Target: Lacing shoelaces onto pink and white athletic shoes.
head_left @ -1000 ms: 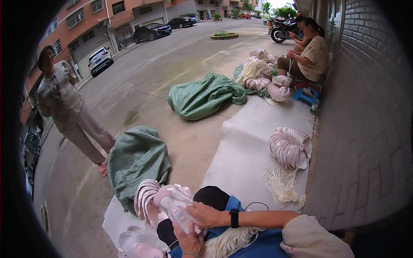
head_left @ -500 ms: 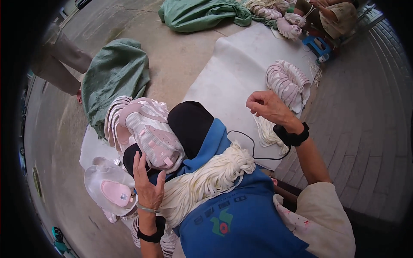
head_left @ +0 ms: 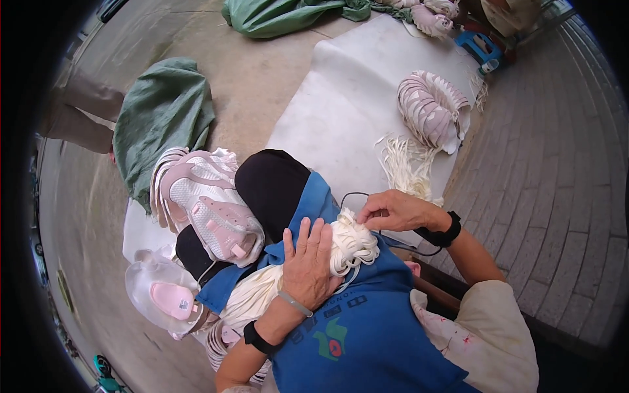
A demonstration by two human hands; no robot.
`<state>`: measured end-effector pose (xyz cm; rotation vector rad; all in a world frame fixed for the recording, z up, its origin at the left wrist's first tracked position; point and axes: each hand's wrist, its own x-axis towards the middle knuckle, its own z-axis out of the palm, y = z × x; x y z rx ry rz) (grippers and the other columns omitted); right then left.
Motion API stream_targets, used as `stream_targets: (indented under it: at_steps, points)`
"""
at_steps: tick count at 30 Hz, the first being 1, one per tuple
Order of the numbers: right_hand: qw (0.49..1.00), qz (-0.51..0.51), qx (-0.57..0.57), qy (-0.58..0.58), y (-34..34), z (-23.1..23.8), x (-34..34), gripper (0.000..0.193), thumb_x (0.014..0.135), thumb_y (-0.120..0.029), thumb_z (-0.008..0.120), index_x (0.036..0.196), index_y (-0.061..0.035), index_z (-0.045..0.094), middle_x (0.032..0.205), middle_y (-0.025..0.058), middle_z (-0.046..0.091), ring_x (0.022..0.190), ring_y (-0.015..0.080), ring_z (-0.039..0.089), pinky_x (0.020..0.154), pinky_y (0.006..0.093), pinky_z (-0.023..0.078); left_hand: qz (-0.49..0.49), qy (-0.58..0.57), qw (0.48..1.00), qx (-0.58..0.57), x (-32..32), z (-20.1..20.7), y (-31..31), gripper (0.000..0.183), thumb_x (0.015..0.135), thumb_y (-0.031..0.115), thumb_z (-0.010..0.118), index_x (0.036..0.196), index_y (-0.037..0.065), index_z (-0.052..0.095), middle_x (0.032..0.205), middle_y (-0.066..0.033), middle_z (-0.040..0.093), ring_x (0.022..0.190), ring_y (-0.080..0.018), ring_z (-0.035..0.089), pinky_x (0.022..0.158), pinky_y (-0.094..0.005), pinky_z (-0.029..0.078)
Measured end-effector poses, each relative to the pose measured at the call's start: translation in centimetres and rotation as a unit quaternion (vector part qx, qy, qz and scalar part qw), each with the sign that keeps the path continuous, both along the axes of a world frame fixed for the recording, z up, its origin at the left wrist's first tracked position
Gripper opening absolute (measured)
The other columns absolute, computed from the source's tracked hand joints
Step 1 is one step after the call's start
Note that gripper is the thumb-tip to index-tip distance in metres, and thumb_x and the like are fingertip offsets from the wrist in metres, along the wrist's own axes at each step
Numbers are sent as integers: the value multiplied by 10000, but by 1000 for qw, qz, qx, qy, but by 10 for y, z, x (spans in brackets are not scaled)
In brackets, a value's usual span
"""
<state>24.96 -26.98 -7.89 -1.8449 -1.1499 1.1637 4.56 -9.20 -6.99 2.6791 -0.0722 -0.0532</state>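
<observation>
A thick bundle of cream-white shoelaces (head_left: 354, 246) lies across my lap on a blue apron (head_left: 386, 308). My left hand (head_left: 308, 262) rests flat on the bundle, fingers stretched out. At the bundle's looped right end, my right hand (head_left: 396, 213) has its thumb and fingers pinched together on a lace. Beyond my left hand, a pink and white shoe upper (head_left: 226, 219) leans against my black-clad knee, in front of a nested stack of similar uppers (head_left: 171, 190). My arm hides part of the bundle.
On the white sheet (head_left: 327, 105) stand a curved row of uppers (head_left: 429, 108) and loose laces (head_left: 409, 167). A green sack (head_left: 167, 111) is at left, another (head_left: 282, 16) at the back. A clear bag (head_left: 147, 281) holds a pink piece. A person's legs (head_left: 85, 111) show far left.
My left hand has moved right and down onto the lace bundle. My right hand has come down and left from the air to the bundle's end. The view has shifted slightly.
</observation>
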Motion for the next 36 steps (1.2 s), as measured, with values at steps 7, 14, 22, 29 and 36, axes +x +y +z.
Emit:
stream_targets:
  at_steps: [7,14,22,29,36]
  points:
    - [998,-47,28,29,1,-1,0,183,829,-109,638,980,-14,680,895,102,648,785,189,628,721,287,500,7,-43,999,-9,10,-4,7,958,612,346,804,1377,-28,366,1404,-206,413,1350,-392,332,1115,-579,184]
    - [989,0,74,-127,8,-7,-6,137,814,-157,635,868,-48,700,785,148,657,719,311,644,640,378,503,37,-40,998,-40,2,-4,1,890,726,480,720,1413,42,362,1383,-215,428,1316,-427,352,1067,-637,191]
    - [983,146,-72,-79,-18,-123,32,194,851,-193,663,965,-38,689,780,108,694,716,203,684,663,312,540,14,-116,993,-2,6,-34,-25,805,748,473,658,1368,27,405,1310,-231,457,1273,-469,383,1044,-627,283]
    - [932,-115,117,-324,7,-35,-15,74,791,-57,566,785,-47,640,775,168,635,705,359,615,641,444,491,30,-119,992,-7,12,-25,-23,819,721,459,673,1359,16,414,1281,-229,480,1268,-466,389,1050,-622,279]
    - [900,-231,139,-342,20,-46,-14,105,814,-62,540,786,-24,634,793,185,643,707,369,618,651,433,498,23,-116,993,-13,17,-18,-17,807,742,432,661,1369,-4,401,1298,-234,478,1261,-452,401,1049,-611,279]
